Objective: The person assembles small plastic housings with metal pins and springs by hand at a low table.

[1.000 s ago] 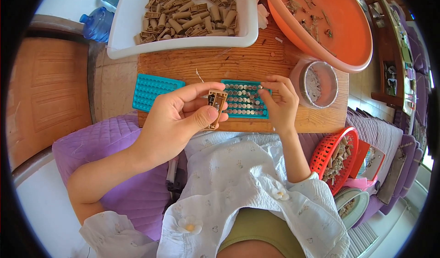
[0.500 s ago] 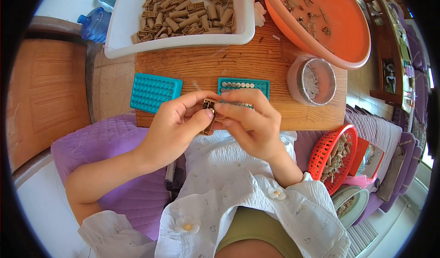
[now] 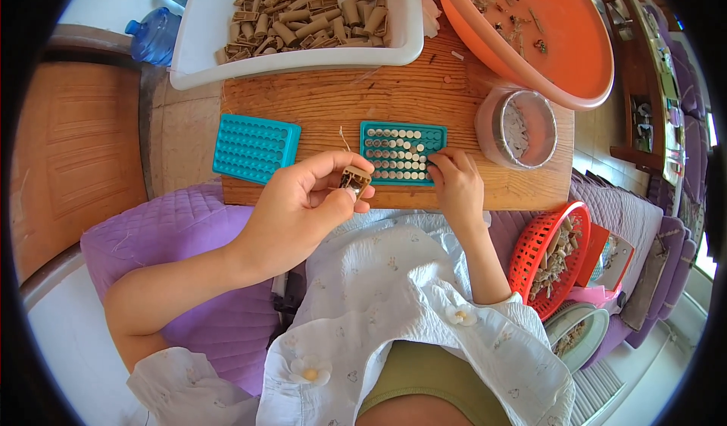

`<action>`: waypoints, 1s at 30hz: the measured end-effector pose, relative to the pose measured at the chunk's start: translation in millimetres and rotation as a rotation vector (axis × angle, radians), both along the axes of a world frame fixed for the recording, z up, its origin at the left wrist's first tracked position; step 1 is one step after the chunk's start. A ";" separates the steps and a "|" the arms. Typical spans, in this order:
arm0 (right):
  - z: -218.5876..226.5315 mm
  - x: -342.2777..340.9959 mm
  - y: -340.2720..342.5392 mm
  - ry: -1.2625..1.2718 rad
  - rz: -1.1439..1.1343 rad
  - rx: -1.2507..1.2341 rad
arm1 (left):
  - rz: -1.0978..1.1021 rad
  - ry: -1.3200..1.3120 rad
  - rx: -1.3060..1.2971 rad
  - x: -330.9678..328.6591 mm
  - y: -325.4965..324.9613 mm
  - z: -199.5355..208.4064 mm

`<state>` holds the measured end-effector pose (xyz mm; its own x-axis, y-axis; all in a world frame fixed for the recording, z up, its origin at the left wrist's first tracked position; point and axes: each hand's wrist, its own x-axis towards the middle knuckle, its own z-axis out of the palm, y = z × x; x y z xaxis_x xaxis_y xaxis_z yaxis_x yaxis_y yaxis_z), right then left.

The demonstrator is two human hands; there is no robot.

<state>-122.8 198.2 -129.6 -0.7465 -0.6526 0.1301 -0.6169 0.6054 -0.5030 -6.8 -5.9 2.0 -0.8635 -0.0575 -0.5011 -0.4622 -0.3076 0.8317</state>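
Note:
My left hand (image 3: 307, 199) grips a small brown plastic casing (image 3: 354, 182) between thumb and fingers above the table's near edge. Shiny metal parts show inside its open side, and a thin wire (image 3: 344, 140) sticks up close behind it. Just right of that, a teal tray (image 3: 365, 177) holds rows of small round silvery and white pieces (image 3: 401, 174) in its holes. My right hand (image 3: 460, 184) is at the tray's right edge, fingertips drawn together over the holes. Whatever may be between those fingertips is hidden.
A second teal tray (image 3: 254, 149) lies to the left. Behind are a white bin (image 3: 303, 64) of brown casings and an orange basin (image 3: 583, 70) with small parts. A clear tub (image 3: 541, 134) holds white pieces. A red basket (image 3: 522, 267) stands right of the table.
My right hand has left the casing and moved right to the tray's edge. My left hand keeps the casing, now turned so its inside shows more.

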 end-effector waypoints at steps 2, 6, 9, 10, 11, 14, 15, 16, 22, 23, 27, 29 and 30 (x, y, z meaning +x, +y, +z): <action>-1.6 1.6 -1.2 0.000 0.002 -0.001 | -0.005 -0.003 0.007 1.8 1.3 -2.5; 14.1 5.5 -9.0 -0.072 -0.038 -0.150 | -0.019 -0.026 -0.004 4.1 3.9 -1.9; 54.5 22.1 -26.2 -0.107 -0.063 -0.416 | -0.028 0.010 -0.013 5.2 5.5 -3.6; 67.7 29.1 -32.9 -0.049 -0.044 -0.522 | -0.030 0.009 -0.013 4.8 5.9 -2.1; 76.7 36.2 -38.7 -0.046 -0.047 -0.523 | -0.048 -0.001 -0.036 4.4 6.1 -0.4; 85.0 50.7 -55.9 -0.061 0.038 -0.711 | -0.054 0.018 -0.090 5.1 9.2 -1.2; 82.3 51.5 -61.4 -0.022 0.079 -0.745 | -0.042 0.045 -0.118 5.5 10.0 -2.8; 79.6 52.9 -64.6 0.014 0.122 -0.777 | -0.040 0.044 -0.117 6.1 9.4 -4.4; 64.4 54.3 -63.3 -0.032 0.163 -0.718 | -0.044 -0.016 -0.130 10.8 9.5 -13.8; 63.5 53.3 -61.7 -0.019 0.207 -0.683 | -0.045 -0.050 -0.111 11.7 9.8 -14.4; 63.9 55.4 -54.1 -0.085 0.251 -0.632 | -0.071 -0.089 -0.046 13.7 11.4 -21.3; 60.0 57.3 -50.9 -0.109 0.273 -0.646 | -0.081 -0.108 -0.012 15.1 11.6 -23.9; 58.4 59.1 -49.7 -0.110 0.271 -0.646 | -0.089 -0.127 0.022 15.2 11.8 -24.4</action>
